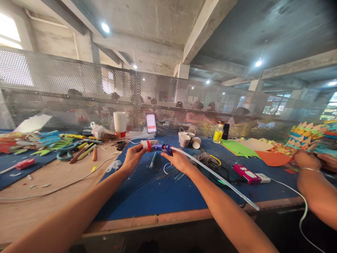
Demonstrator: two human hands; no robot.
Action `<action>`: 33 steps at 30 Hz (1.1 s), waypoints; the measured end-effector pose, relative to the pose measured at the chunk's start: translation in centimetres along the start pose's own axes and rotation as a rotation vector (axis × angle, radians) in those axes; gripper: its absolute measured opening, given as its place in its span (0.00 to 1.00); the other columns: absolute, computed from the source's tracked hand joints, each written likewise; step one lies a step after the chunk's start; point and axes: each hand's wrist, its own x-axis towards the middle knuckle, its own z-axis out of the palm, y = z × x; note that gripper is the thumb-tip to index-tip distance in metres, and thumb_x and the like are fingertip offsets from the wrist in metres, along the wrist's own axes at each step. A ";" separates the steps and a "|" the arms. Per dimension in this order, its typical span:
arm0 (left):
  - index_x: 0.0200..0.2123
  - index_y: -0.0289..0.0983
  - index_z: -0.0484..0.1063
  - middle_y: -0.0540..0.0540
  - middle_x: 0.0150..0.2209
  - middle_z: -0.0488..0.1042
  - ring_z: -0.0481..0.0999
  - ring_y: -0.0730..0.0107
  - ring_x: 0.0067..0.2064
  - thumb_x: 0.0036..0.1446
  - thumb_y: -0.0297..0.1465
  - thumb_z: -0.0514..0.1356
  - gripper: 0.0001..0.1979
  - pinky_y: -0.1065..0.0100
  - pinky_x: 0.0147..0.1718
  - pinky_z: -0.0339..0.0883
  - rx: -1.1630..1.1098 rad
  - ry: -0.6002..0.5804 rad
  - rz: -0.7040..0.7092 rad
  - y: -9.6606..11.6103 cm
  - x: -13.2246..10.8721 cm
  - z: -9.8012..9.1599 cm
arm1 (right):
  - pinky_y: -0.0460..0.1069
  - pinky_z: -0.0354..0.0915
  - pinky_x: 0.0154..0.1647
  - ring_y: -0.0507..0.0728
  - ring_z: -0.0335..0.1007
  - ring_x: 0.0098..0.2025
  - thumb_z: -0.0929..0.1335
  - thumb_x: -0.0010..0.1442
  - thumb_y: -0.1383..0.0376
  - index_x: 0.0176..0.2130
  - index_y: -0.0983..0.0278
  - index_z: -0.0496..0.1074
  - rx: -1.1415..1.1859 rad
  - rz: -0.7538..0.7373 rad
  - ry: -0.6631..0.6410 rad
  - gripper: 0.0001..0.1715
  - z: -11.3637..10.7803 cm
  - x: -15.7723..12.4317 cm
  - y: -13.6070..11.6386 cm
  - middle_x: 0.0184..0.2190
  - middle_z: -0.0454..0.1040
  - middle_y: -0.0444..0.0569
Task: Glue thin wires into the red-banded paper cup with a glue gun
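My left hand [135, 155] is closed on a small paper cup [145, 144] with a red band, tipped on its side above the blue mat [126, 203]. In my right hand [179, 160] is a blue hot glue gun [159, 147], its nozzle end up against the cup. A long translucent glue stick [218, 176] sticks out of the gun's back and slants down over my right forearm. Just beyond my hands stand several small cups wrapped in cord [185, 140], one lying on its side. A bundle of loose cord [206, 160] lies right of my right hand.
Scissors [65, 151] and pens lie at left, near a stack of paper cups [119, 123]. A phone [151, 123] stands against the mesh partition. At right are a yellow bottle [218, 133], coloured paper [238, 148], a pink power strip [246, 174] and another person's hands [307, 161].
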 end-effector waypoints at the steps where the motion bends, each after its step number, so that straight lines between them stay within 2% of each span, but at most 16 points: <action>1: 0.40 0.32 0.80 0.42 0.34 0.81 0.77 0.56 0.38 0.43 0.50 0.68 0.29 0.64 0.38 0.66 -0.002 0.001 -0.005 0.0 0.0 0.0 | 0.46 0.63 0.27 0.49 0.63 0.17 0.63 0.63 0.44 0.48 0.60 0.71 0.002 -0.001 -0.002 0.27 0.0 0.0 0.0 0.31 0.74 0.43; 12: 0.38 0.32 0.81 0.43 0.32 0.81 0.76 0.59 0.36 0.43 0.51 0.68 0.29 0.65 0.37 0.66 -0.008 0.006 -0.001 0.2 -0.1 0.0 | 0.46 0.62 0.26 0.49 0.64 0.18 0.63 0.63 0.44 0.43 0.60 0.71 0.004 -0.018 -0.022 0.24 0.0 -0.1 0.1 0.28 0.73 0.41; 16: 0.37 0.33 0.81 0.44 0.33 0.81 0.76 0.58 0.37 0.42 0.52 0.68 0.28 0.65 0.39 0.65 0.028 0.016 0.031 0.3 -0.1 0.0 | 0.46 0.62 0.27 0.49 0.64 0.17 0.63 0.63 0.44 0.44 0.60 0.71 0.006 -0.007 -0.029 0.24 -0.1 -0.1 0.0 0.29 0.73 0.42; 22: 0.40 0.33 0.81 0.43 0.35 0.81 0.76 0.56 0.40 0.43 0.52 0.67 0.30 0.64 0.41 0.66 0.027 -0.004 0.030 0.2 -0.1 0.0 | 0.46 0.62 0.27 0.49 0.64 0.18 0.63 0.63 0.44 0.46 0.60 0.71 -0.005 -0.004 -0.009 0.25 0.0 0.0 -0.1 0.31 0.74 0.43; 33: 0.41 0.34 0.81 0.42 0.38 0.82 0.77 0.54 0.42 0.46 0.49 0.67 0.26 0.62 0.44 0.65 0.009 -0.040 0.018 -0.4 0.1 -0.1 | 0.46 0.63 0.29 0.50 0.66 0.21 0.62 0.63 0.43 0.49 0.59 0.71 -0.032 -0.013 0.036 0.27 0.3 0.1 0.4 0.32 0.74 0.44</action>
